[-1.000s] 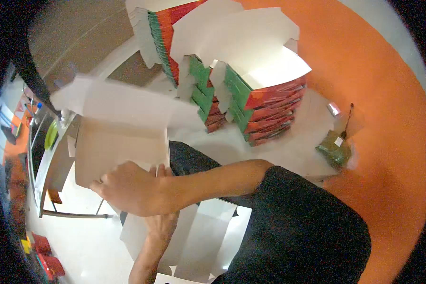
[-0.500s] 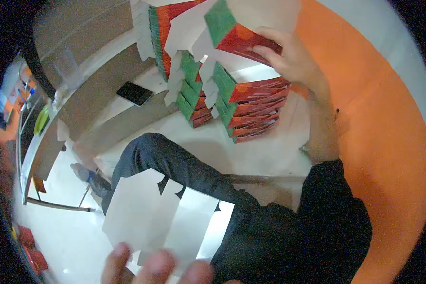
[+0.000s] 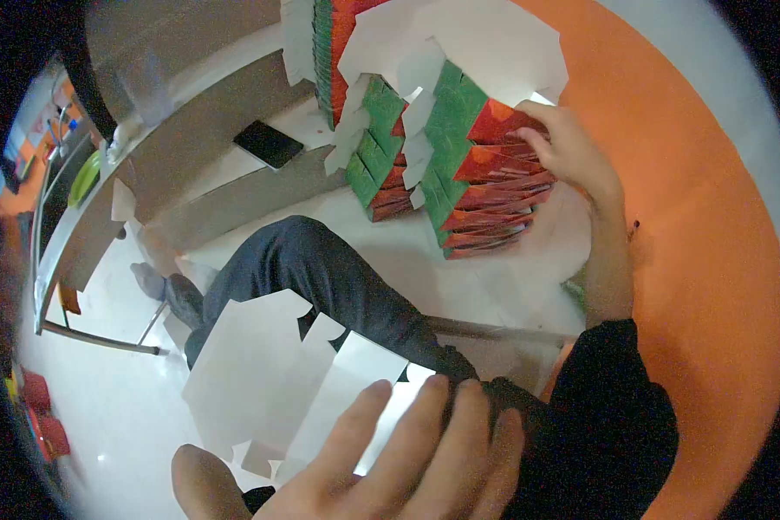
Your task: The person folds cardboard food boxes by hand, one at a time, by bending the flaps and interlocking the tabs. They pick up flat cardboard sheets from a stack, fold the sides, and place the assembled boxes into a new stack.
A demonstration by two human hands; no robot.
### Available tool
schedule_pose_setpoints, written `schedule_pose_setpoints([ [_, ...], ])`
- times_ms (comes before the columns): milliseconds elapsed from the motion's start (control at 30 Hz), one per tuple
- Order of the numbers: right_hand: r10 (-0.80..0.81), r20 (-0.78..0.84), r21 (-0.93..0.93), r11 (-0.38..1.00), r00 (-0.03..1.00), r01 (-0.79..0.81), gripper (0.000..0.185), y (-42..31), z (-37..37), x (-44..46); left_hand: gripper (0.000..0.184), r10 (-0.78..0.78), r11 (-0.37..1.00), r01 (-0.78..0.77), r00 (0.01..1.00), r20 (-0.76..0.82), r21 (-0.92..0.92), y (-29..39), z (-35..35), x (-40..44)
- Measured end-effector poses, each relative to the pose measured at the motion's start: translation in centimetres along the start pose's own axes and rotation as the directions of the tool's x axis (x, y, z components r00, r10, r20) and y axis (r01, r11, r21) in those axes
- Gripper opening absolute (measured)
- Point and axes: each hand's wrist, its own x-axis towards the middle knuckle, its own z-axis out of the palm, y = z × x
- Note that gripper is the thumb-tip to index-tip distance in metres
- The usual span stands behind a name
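My right hand (image 3: 572, 156) reaches to the upper right with its thumb against the red side of a folded green-and-red carton (image 3: 499, 121), the top one of a stack. Below it, more of the nested cartons (image 3: 485, 204) lean at an angle. My left hand (image 3: 407, 459) is at the bottom, its fingers spread and holding nothing. It is over or just in front of an unfolded white carton blank (image 3: 256, 373), plain side up, with notched edges, on my lap. Part of the blank is hidden behind the fingers.
A second, smaller carton stack (image 3: 377, 165) stands left of the first, and a taller stack (image 3: 325, 69) behind. A black phone (image 3: 269, 144) lies on the ledge. An orange surface (image 3: 693, 217) runs down the right side. My bent knee (image 3: 295, 251) is in front.
My right hand has lowered the carton onto the stack. My left hand has come further into view and moved right, its fingers now over the white blank. The view has shifted slightly.
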Motion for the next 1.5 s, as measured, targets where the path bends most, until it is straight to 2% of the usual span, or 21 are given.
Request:
schedule_pose_setpoints([
  [33, -0.022, -0.054, 0.011, 1.0, 0.998, 0.023, 0.019, -0.5, -0.2, -0.3, 0.04, -0.001, 1.0, 0.001, 1.0, 0.024, -0.001, -0.3, -0.2, -0.2],
  [100, -0.059, -0.143, 0.01, 0.998, 0.988, 0.061, 0.018, -2.3, -0.8, -0.7, 0.034, -0.146, 0.968, 0.195, 0.95, 0.277, -0.159, -0.2, -3.6, 0.0],
  [167, -0.075, -0.202, 0.079, 0.993, 0.977, 0.092, 0.017, -5.4, -1.4, -1.6, 0.04, -0.435, 0.82, 0.545, 0.792, 0.429, -0.176, -1.2, -3.1, -3.5],
  [200, -0.067, -0.225, 0.161, 0.981, 0.972, 0.105, 0.017, -7.2, -1.2, -2.0, 0.056, -0.552, 0.799, 0.601, 0.747, 0.372, -0.022, -1.6, -3.1, -5.7],
  [267, -0.358, -0.23, 0.14, 0.908, 0.905, 0.395, 0.02, -9.7, -0.2, -2.1, 0.054, -0.853, 0.52, 0.854, 0.518, 0.064, 0.02, -2.8, -0.8, -11.4],
  [333, -0.546, -0.256, 0.108, 0.804, 0.798, 0.585, 0.021, -13.0, 2.0, -2.2, 0.045, -0.923, 0.282, 0.955, 0.296, -0.247, 0.09, -2.9, 2.2, -17.3],
  [400, -0.631, -0.198, 0.278, 0.698, 0.75, 0.66, 0.025, -16.2, 5.0, -1.6, 0.05, -0.902, 0.037, 0.988, 0.098, -0.421, 0.15, -0.3, 5.0, -24.4],
  [433, -0.654, -0.112, 0.349, 0.679, 0.748, 0.646, 0.026, -17.0, 6.7, -1.0, 0.052, -0.88, -0.064, 0.974, -0.157, -0.449, -0.216, 2.1, 6.8, -26.6],
  [467, -0.682, -0.02, 0.419, 0.658, 0.731, 0.625, 0.029, -17.9, 8.7, 0.1, 0.056, -0.883, -0.069, 0.86, -0.288, -0.37, -0.506, 4.3, 7.6, -29.7],
  [500, -0.642, -0.036, 0.41, 0.69, 0.766, 0.597, 0.027, -18.2, 10.7, 0.8, 0.061, -0.825, -0.227, 0.782, -0.472, -0.313, -0.58, 6.5, 8.5, -29.0],
  [600, -0.563, -0.143, 0.485, 0.677, 0.814, 0.554, 0.028, -18.8, 17.8, 4.0, 0.061, -0.649, -0.243, 0.739, -0.605, -0.46, -0.629, 11.1, 11.9, -25.7],
  [733, -0.564, 0.108, 0.529, 0.729, 0.819, 0.433, 0.032, -17.1, 24.7, 4.2, 0.053, -0.499, -0.267, 0.545, -0.784, -0.369, -0.795, 17.2, 13.1, -26.1],
  [800, -0.543, 0.096, 0.457, 0.769, 0.834, 0.448, 0.033, -15.7, 29.9, 4.3, 0.048, -0.39, -0.268, 0.462, -0.854, -0.344, -0.845, 18.0, 13.5, -25.8],
  [900, -0.407, 0.213, 0.445, 0.85, 0.888, 0.282, 0.036, -13.9, 32.6, 3.6, 0.041, -0.417, -0.169, 0.551, -0.791, -0.447, -0.818, 17.6, 14.5, -27.2],
  [967, -0.424, 0.082, 0.332, 0.865, 0.902, 0.376, 0.038, -12.8, 33.4, 2.3, 0.032, -0.396, -0.143, 0.511, -0.814, -0.424, -0.847, 16.2, 13.8, -25.2],
  [1033, -0.407, -0.073, 0.514, 0.767, 0.911, 0.384, 0.034, -14.2, 29.4, -0.1, 0.028, -0.336, -0.166, 0.397, -0.884, -0.327, -0.903, 15.6, 12.5, -24.2],
  [1067, -0.358, 0.118, 0.745, 0.649, 0.926, 0.156, 0.037, -15.4, 26.8, -1.4, 0.027, -0.443, -0.131, 0.488, -0.808, -0.389, -0.863, 15.4, 12.1, -24.8],
  [1100, -0.373, 0.313, 0.768, 0.641, 0.873, -0.002, 0.039, -16.5, 25.3, -3.0, 0.028, -0.443, -0.157, 0.516, -0.799, -0.407, -0.842, 14.6, 11.3, -24.7],
  [1200, -0.6, 0.508, 0.843, 0.493, 0.617, -0.215, 0.04, -19.0, 24.3, -7.6, 0.03, -0.511, -0.097, 0.53, -0.753, -0.415, -0.843, 12.9, 10.5, -26.3],
  [1367, -0.442, 0.51, 0.831, 0.475, 0.738, -0.29, 0.038, -20.4, 26.2, -8.1, 0.032, -0.562, -0.132, 0.54, -0.732, -0.386, -0.831, 7.9, 8.7, -26.5],
  [1500, -0.291, 0.456, 0.784, 0.578, 0.841, -0.225, 0.025, -20.2, 26.8, -6.8, 0.032, -0.652, -0.118, 0.449, -0.707, -0.272, -0.886, 5.7, 9.9, -27.8],
])
